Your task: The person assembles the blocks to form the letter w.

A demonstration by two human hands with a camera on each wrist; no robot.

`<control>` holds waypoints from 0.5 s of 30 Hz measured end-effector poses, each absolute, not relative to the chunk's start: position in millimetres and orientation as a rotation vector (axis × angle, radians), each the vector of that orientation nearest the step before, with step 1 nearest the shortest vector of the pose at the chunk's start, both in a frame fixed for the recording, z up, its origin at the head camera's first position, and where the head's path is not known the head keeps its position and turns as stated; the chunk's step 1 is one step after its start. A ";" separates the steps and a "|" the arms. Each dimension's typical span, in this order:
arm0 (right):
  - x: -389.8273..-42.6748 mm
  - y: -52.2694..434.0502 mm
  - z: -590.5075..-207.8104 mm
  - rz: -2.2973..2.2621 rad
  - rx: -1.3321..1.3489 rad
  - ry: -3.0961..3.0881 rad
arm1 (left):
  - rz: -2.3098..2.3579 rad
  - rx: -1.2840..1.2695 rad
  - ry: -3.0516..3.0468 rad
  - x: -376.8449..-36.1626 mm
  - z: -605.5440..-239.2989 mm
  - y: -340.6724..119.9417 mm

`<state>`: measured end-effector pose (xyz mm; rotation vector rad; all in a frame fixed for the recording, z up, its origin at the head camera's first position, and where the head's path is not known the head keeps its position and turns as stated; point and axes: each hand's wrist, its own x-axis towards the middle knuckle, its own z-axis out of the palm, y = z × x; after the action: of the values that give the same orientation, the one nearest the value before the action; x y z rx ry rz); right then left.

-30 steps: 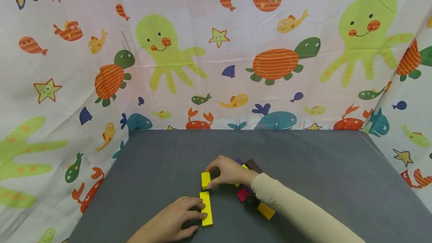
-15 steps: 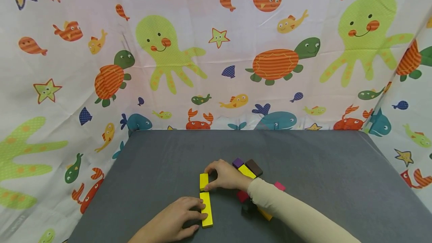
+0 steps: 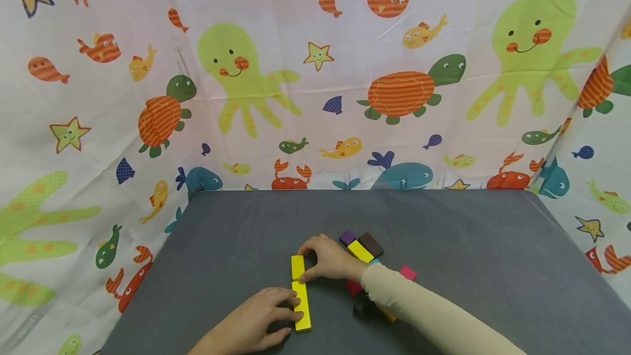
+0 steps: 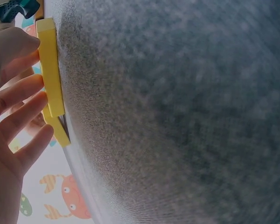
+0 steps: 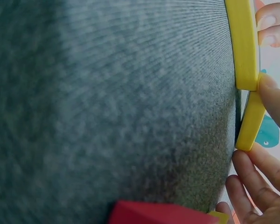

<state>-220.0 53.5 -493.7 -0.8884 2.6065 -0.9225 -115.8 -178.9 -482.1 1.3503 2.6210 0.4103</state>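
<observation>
A long yellow block (image 3: 304, 319) lies on the dark grey table, its length running away from me. My left hand (image 3: 258, 314) rests along its left side, fingertips touching the top and thumb off it. Beyond its far end lies a shorter yellow block (image 3: 297, 267), roughly in line with it. My right hand (image 3: 327, 258) pinches this short block from the right, between thumb at the near end and fingers at the far end. In the right wrist view the thumb (image 5: 273, 93) sits where the two blocks meet.
Right of my right hand is a loose group: a purple block (image 3: 347, 238), a dark brown block (image 3: 371, 245), another yellow block (image 3: 360, 251) and a crimson block (image 3: 407, 273). My right forearm partly hides several others. A sea-animal curtain (image 3: 340, 81) stands behind the table.
My right hand has drawn the short yellow block towards me, and the gap to the long block has narrowed until they appear to meet. The left hand has stayed still.
</observation>
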 end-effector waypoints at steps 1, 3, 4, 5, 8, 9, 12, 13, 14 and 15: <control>-219.7 53.5 -493.7 -0.923 -0.889 2.609 | 0.412 1.351 2.620 -115.9 -482.1 -178.9; -219.4 53.5 -494.5 -0.918 -0.889 2.617 | 0.416 1.355 2.619 -116.0 -482.1 -178.9; -219.2 53.4 -494.8 -0.915 -0.890 2.620 | 0.417 1.358 2.618 -116.2 -482.2 -179.0; -219.1 53.3 -495.1 -0.914 -0.890 2.622 | 0.417 1.363 2.619 -116.3 -482.3 -179.0; -218.4 53.3 -495.2 -0.913 -0.890 2.624 | 0.417 1.383 2.624 -116.3 -482.9 -179.0; -218.0 53.1 -494.7 -0.912 -0.890 2.625 | 0.417 1.392 2.627 -116.4 -483.1 -179.0; -216.4 52.8 -492.7 -0.913 -0.888 2.621 | 0.421 1.406 2.634 -116.2 -484.0 -178.8; -215.9 52.7 -492.1 -0.912 -0.887 2.621 | 0.422 1.407 2.634 -116.2 -484.2 -178.7; -215.5 52.7 -491.7 -0.911 -0.886 2.620 | 0.422 1.407 2.635 -116.2 -484.4 -178.7; -214.9 52.6 -490.7 -0.914 -0.883 2.617 | 0.420 1.406 2.635 -116.4 -484.5 -178.5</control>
<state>-214.9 52.6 -490.7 -0.8830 2.6166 -0.9136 -116.4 -178.5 -484.5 1.4057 2.6348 0.4202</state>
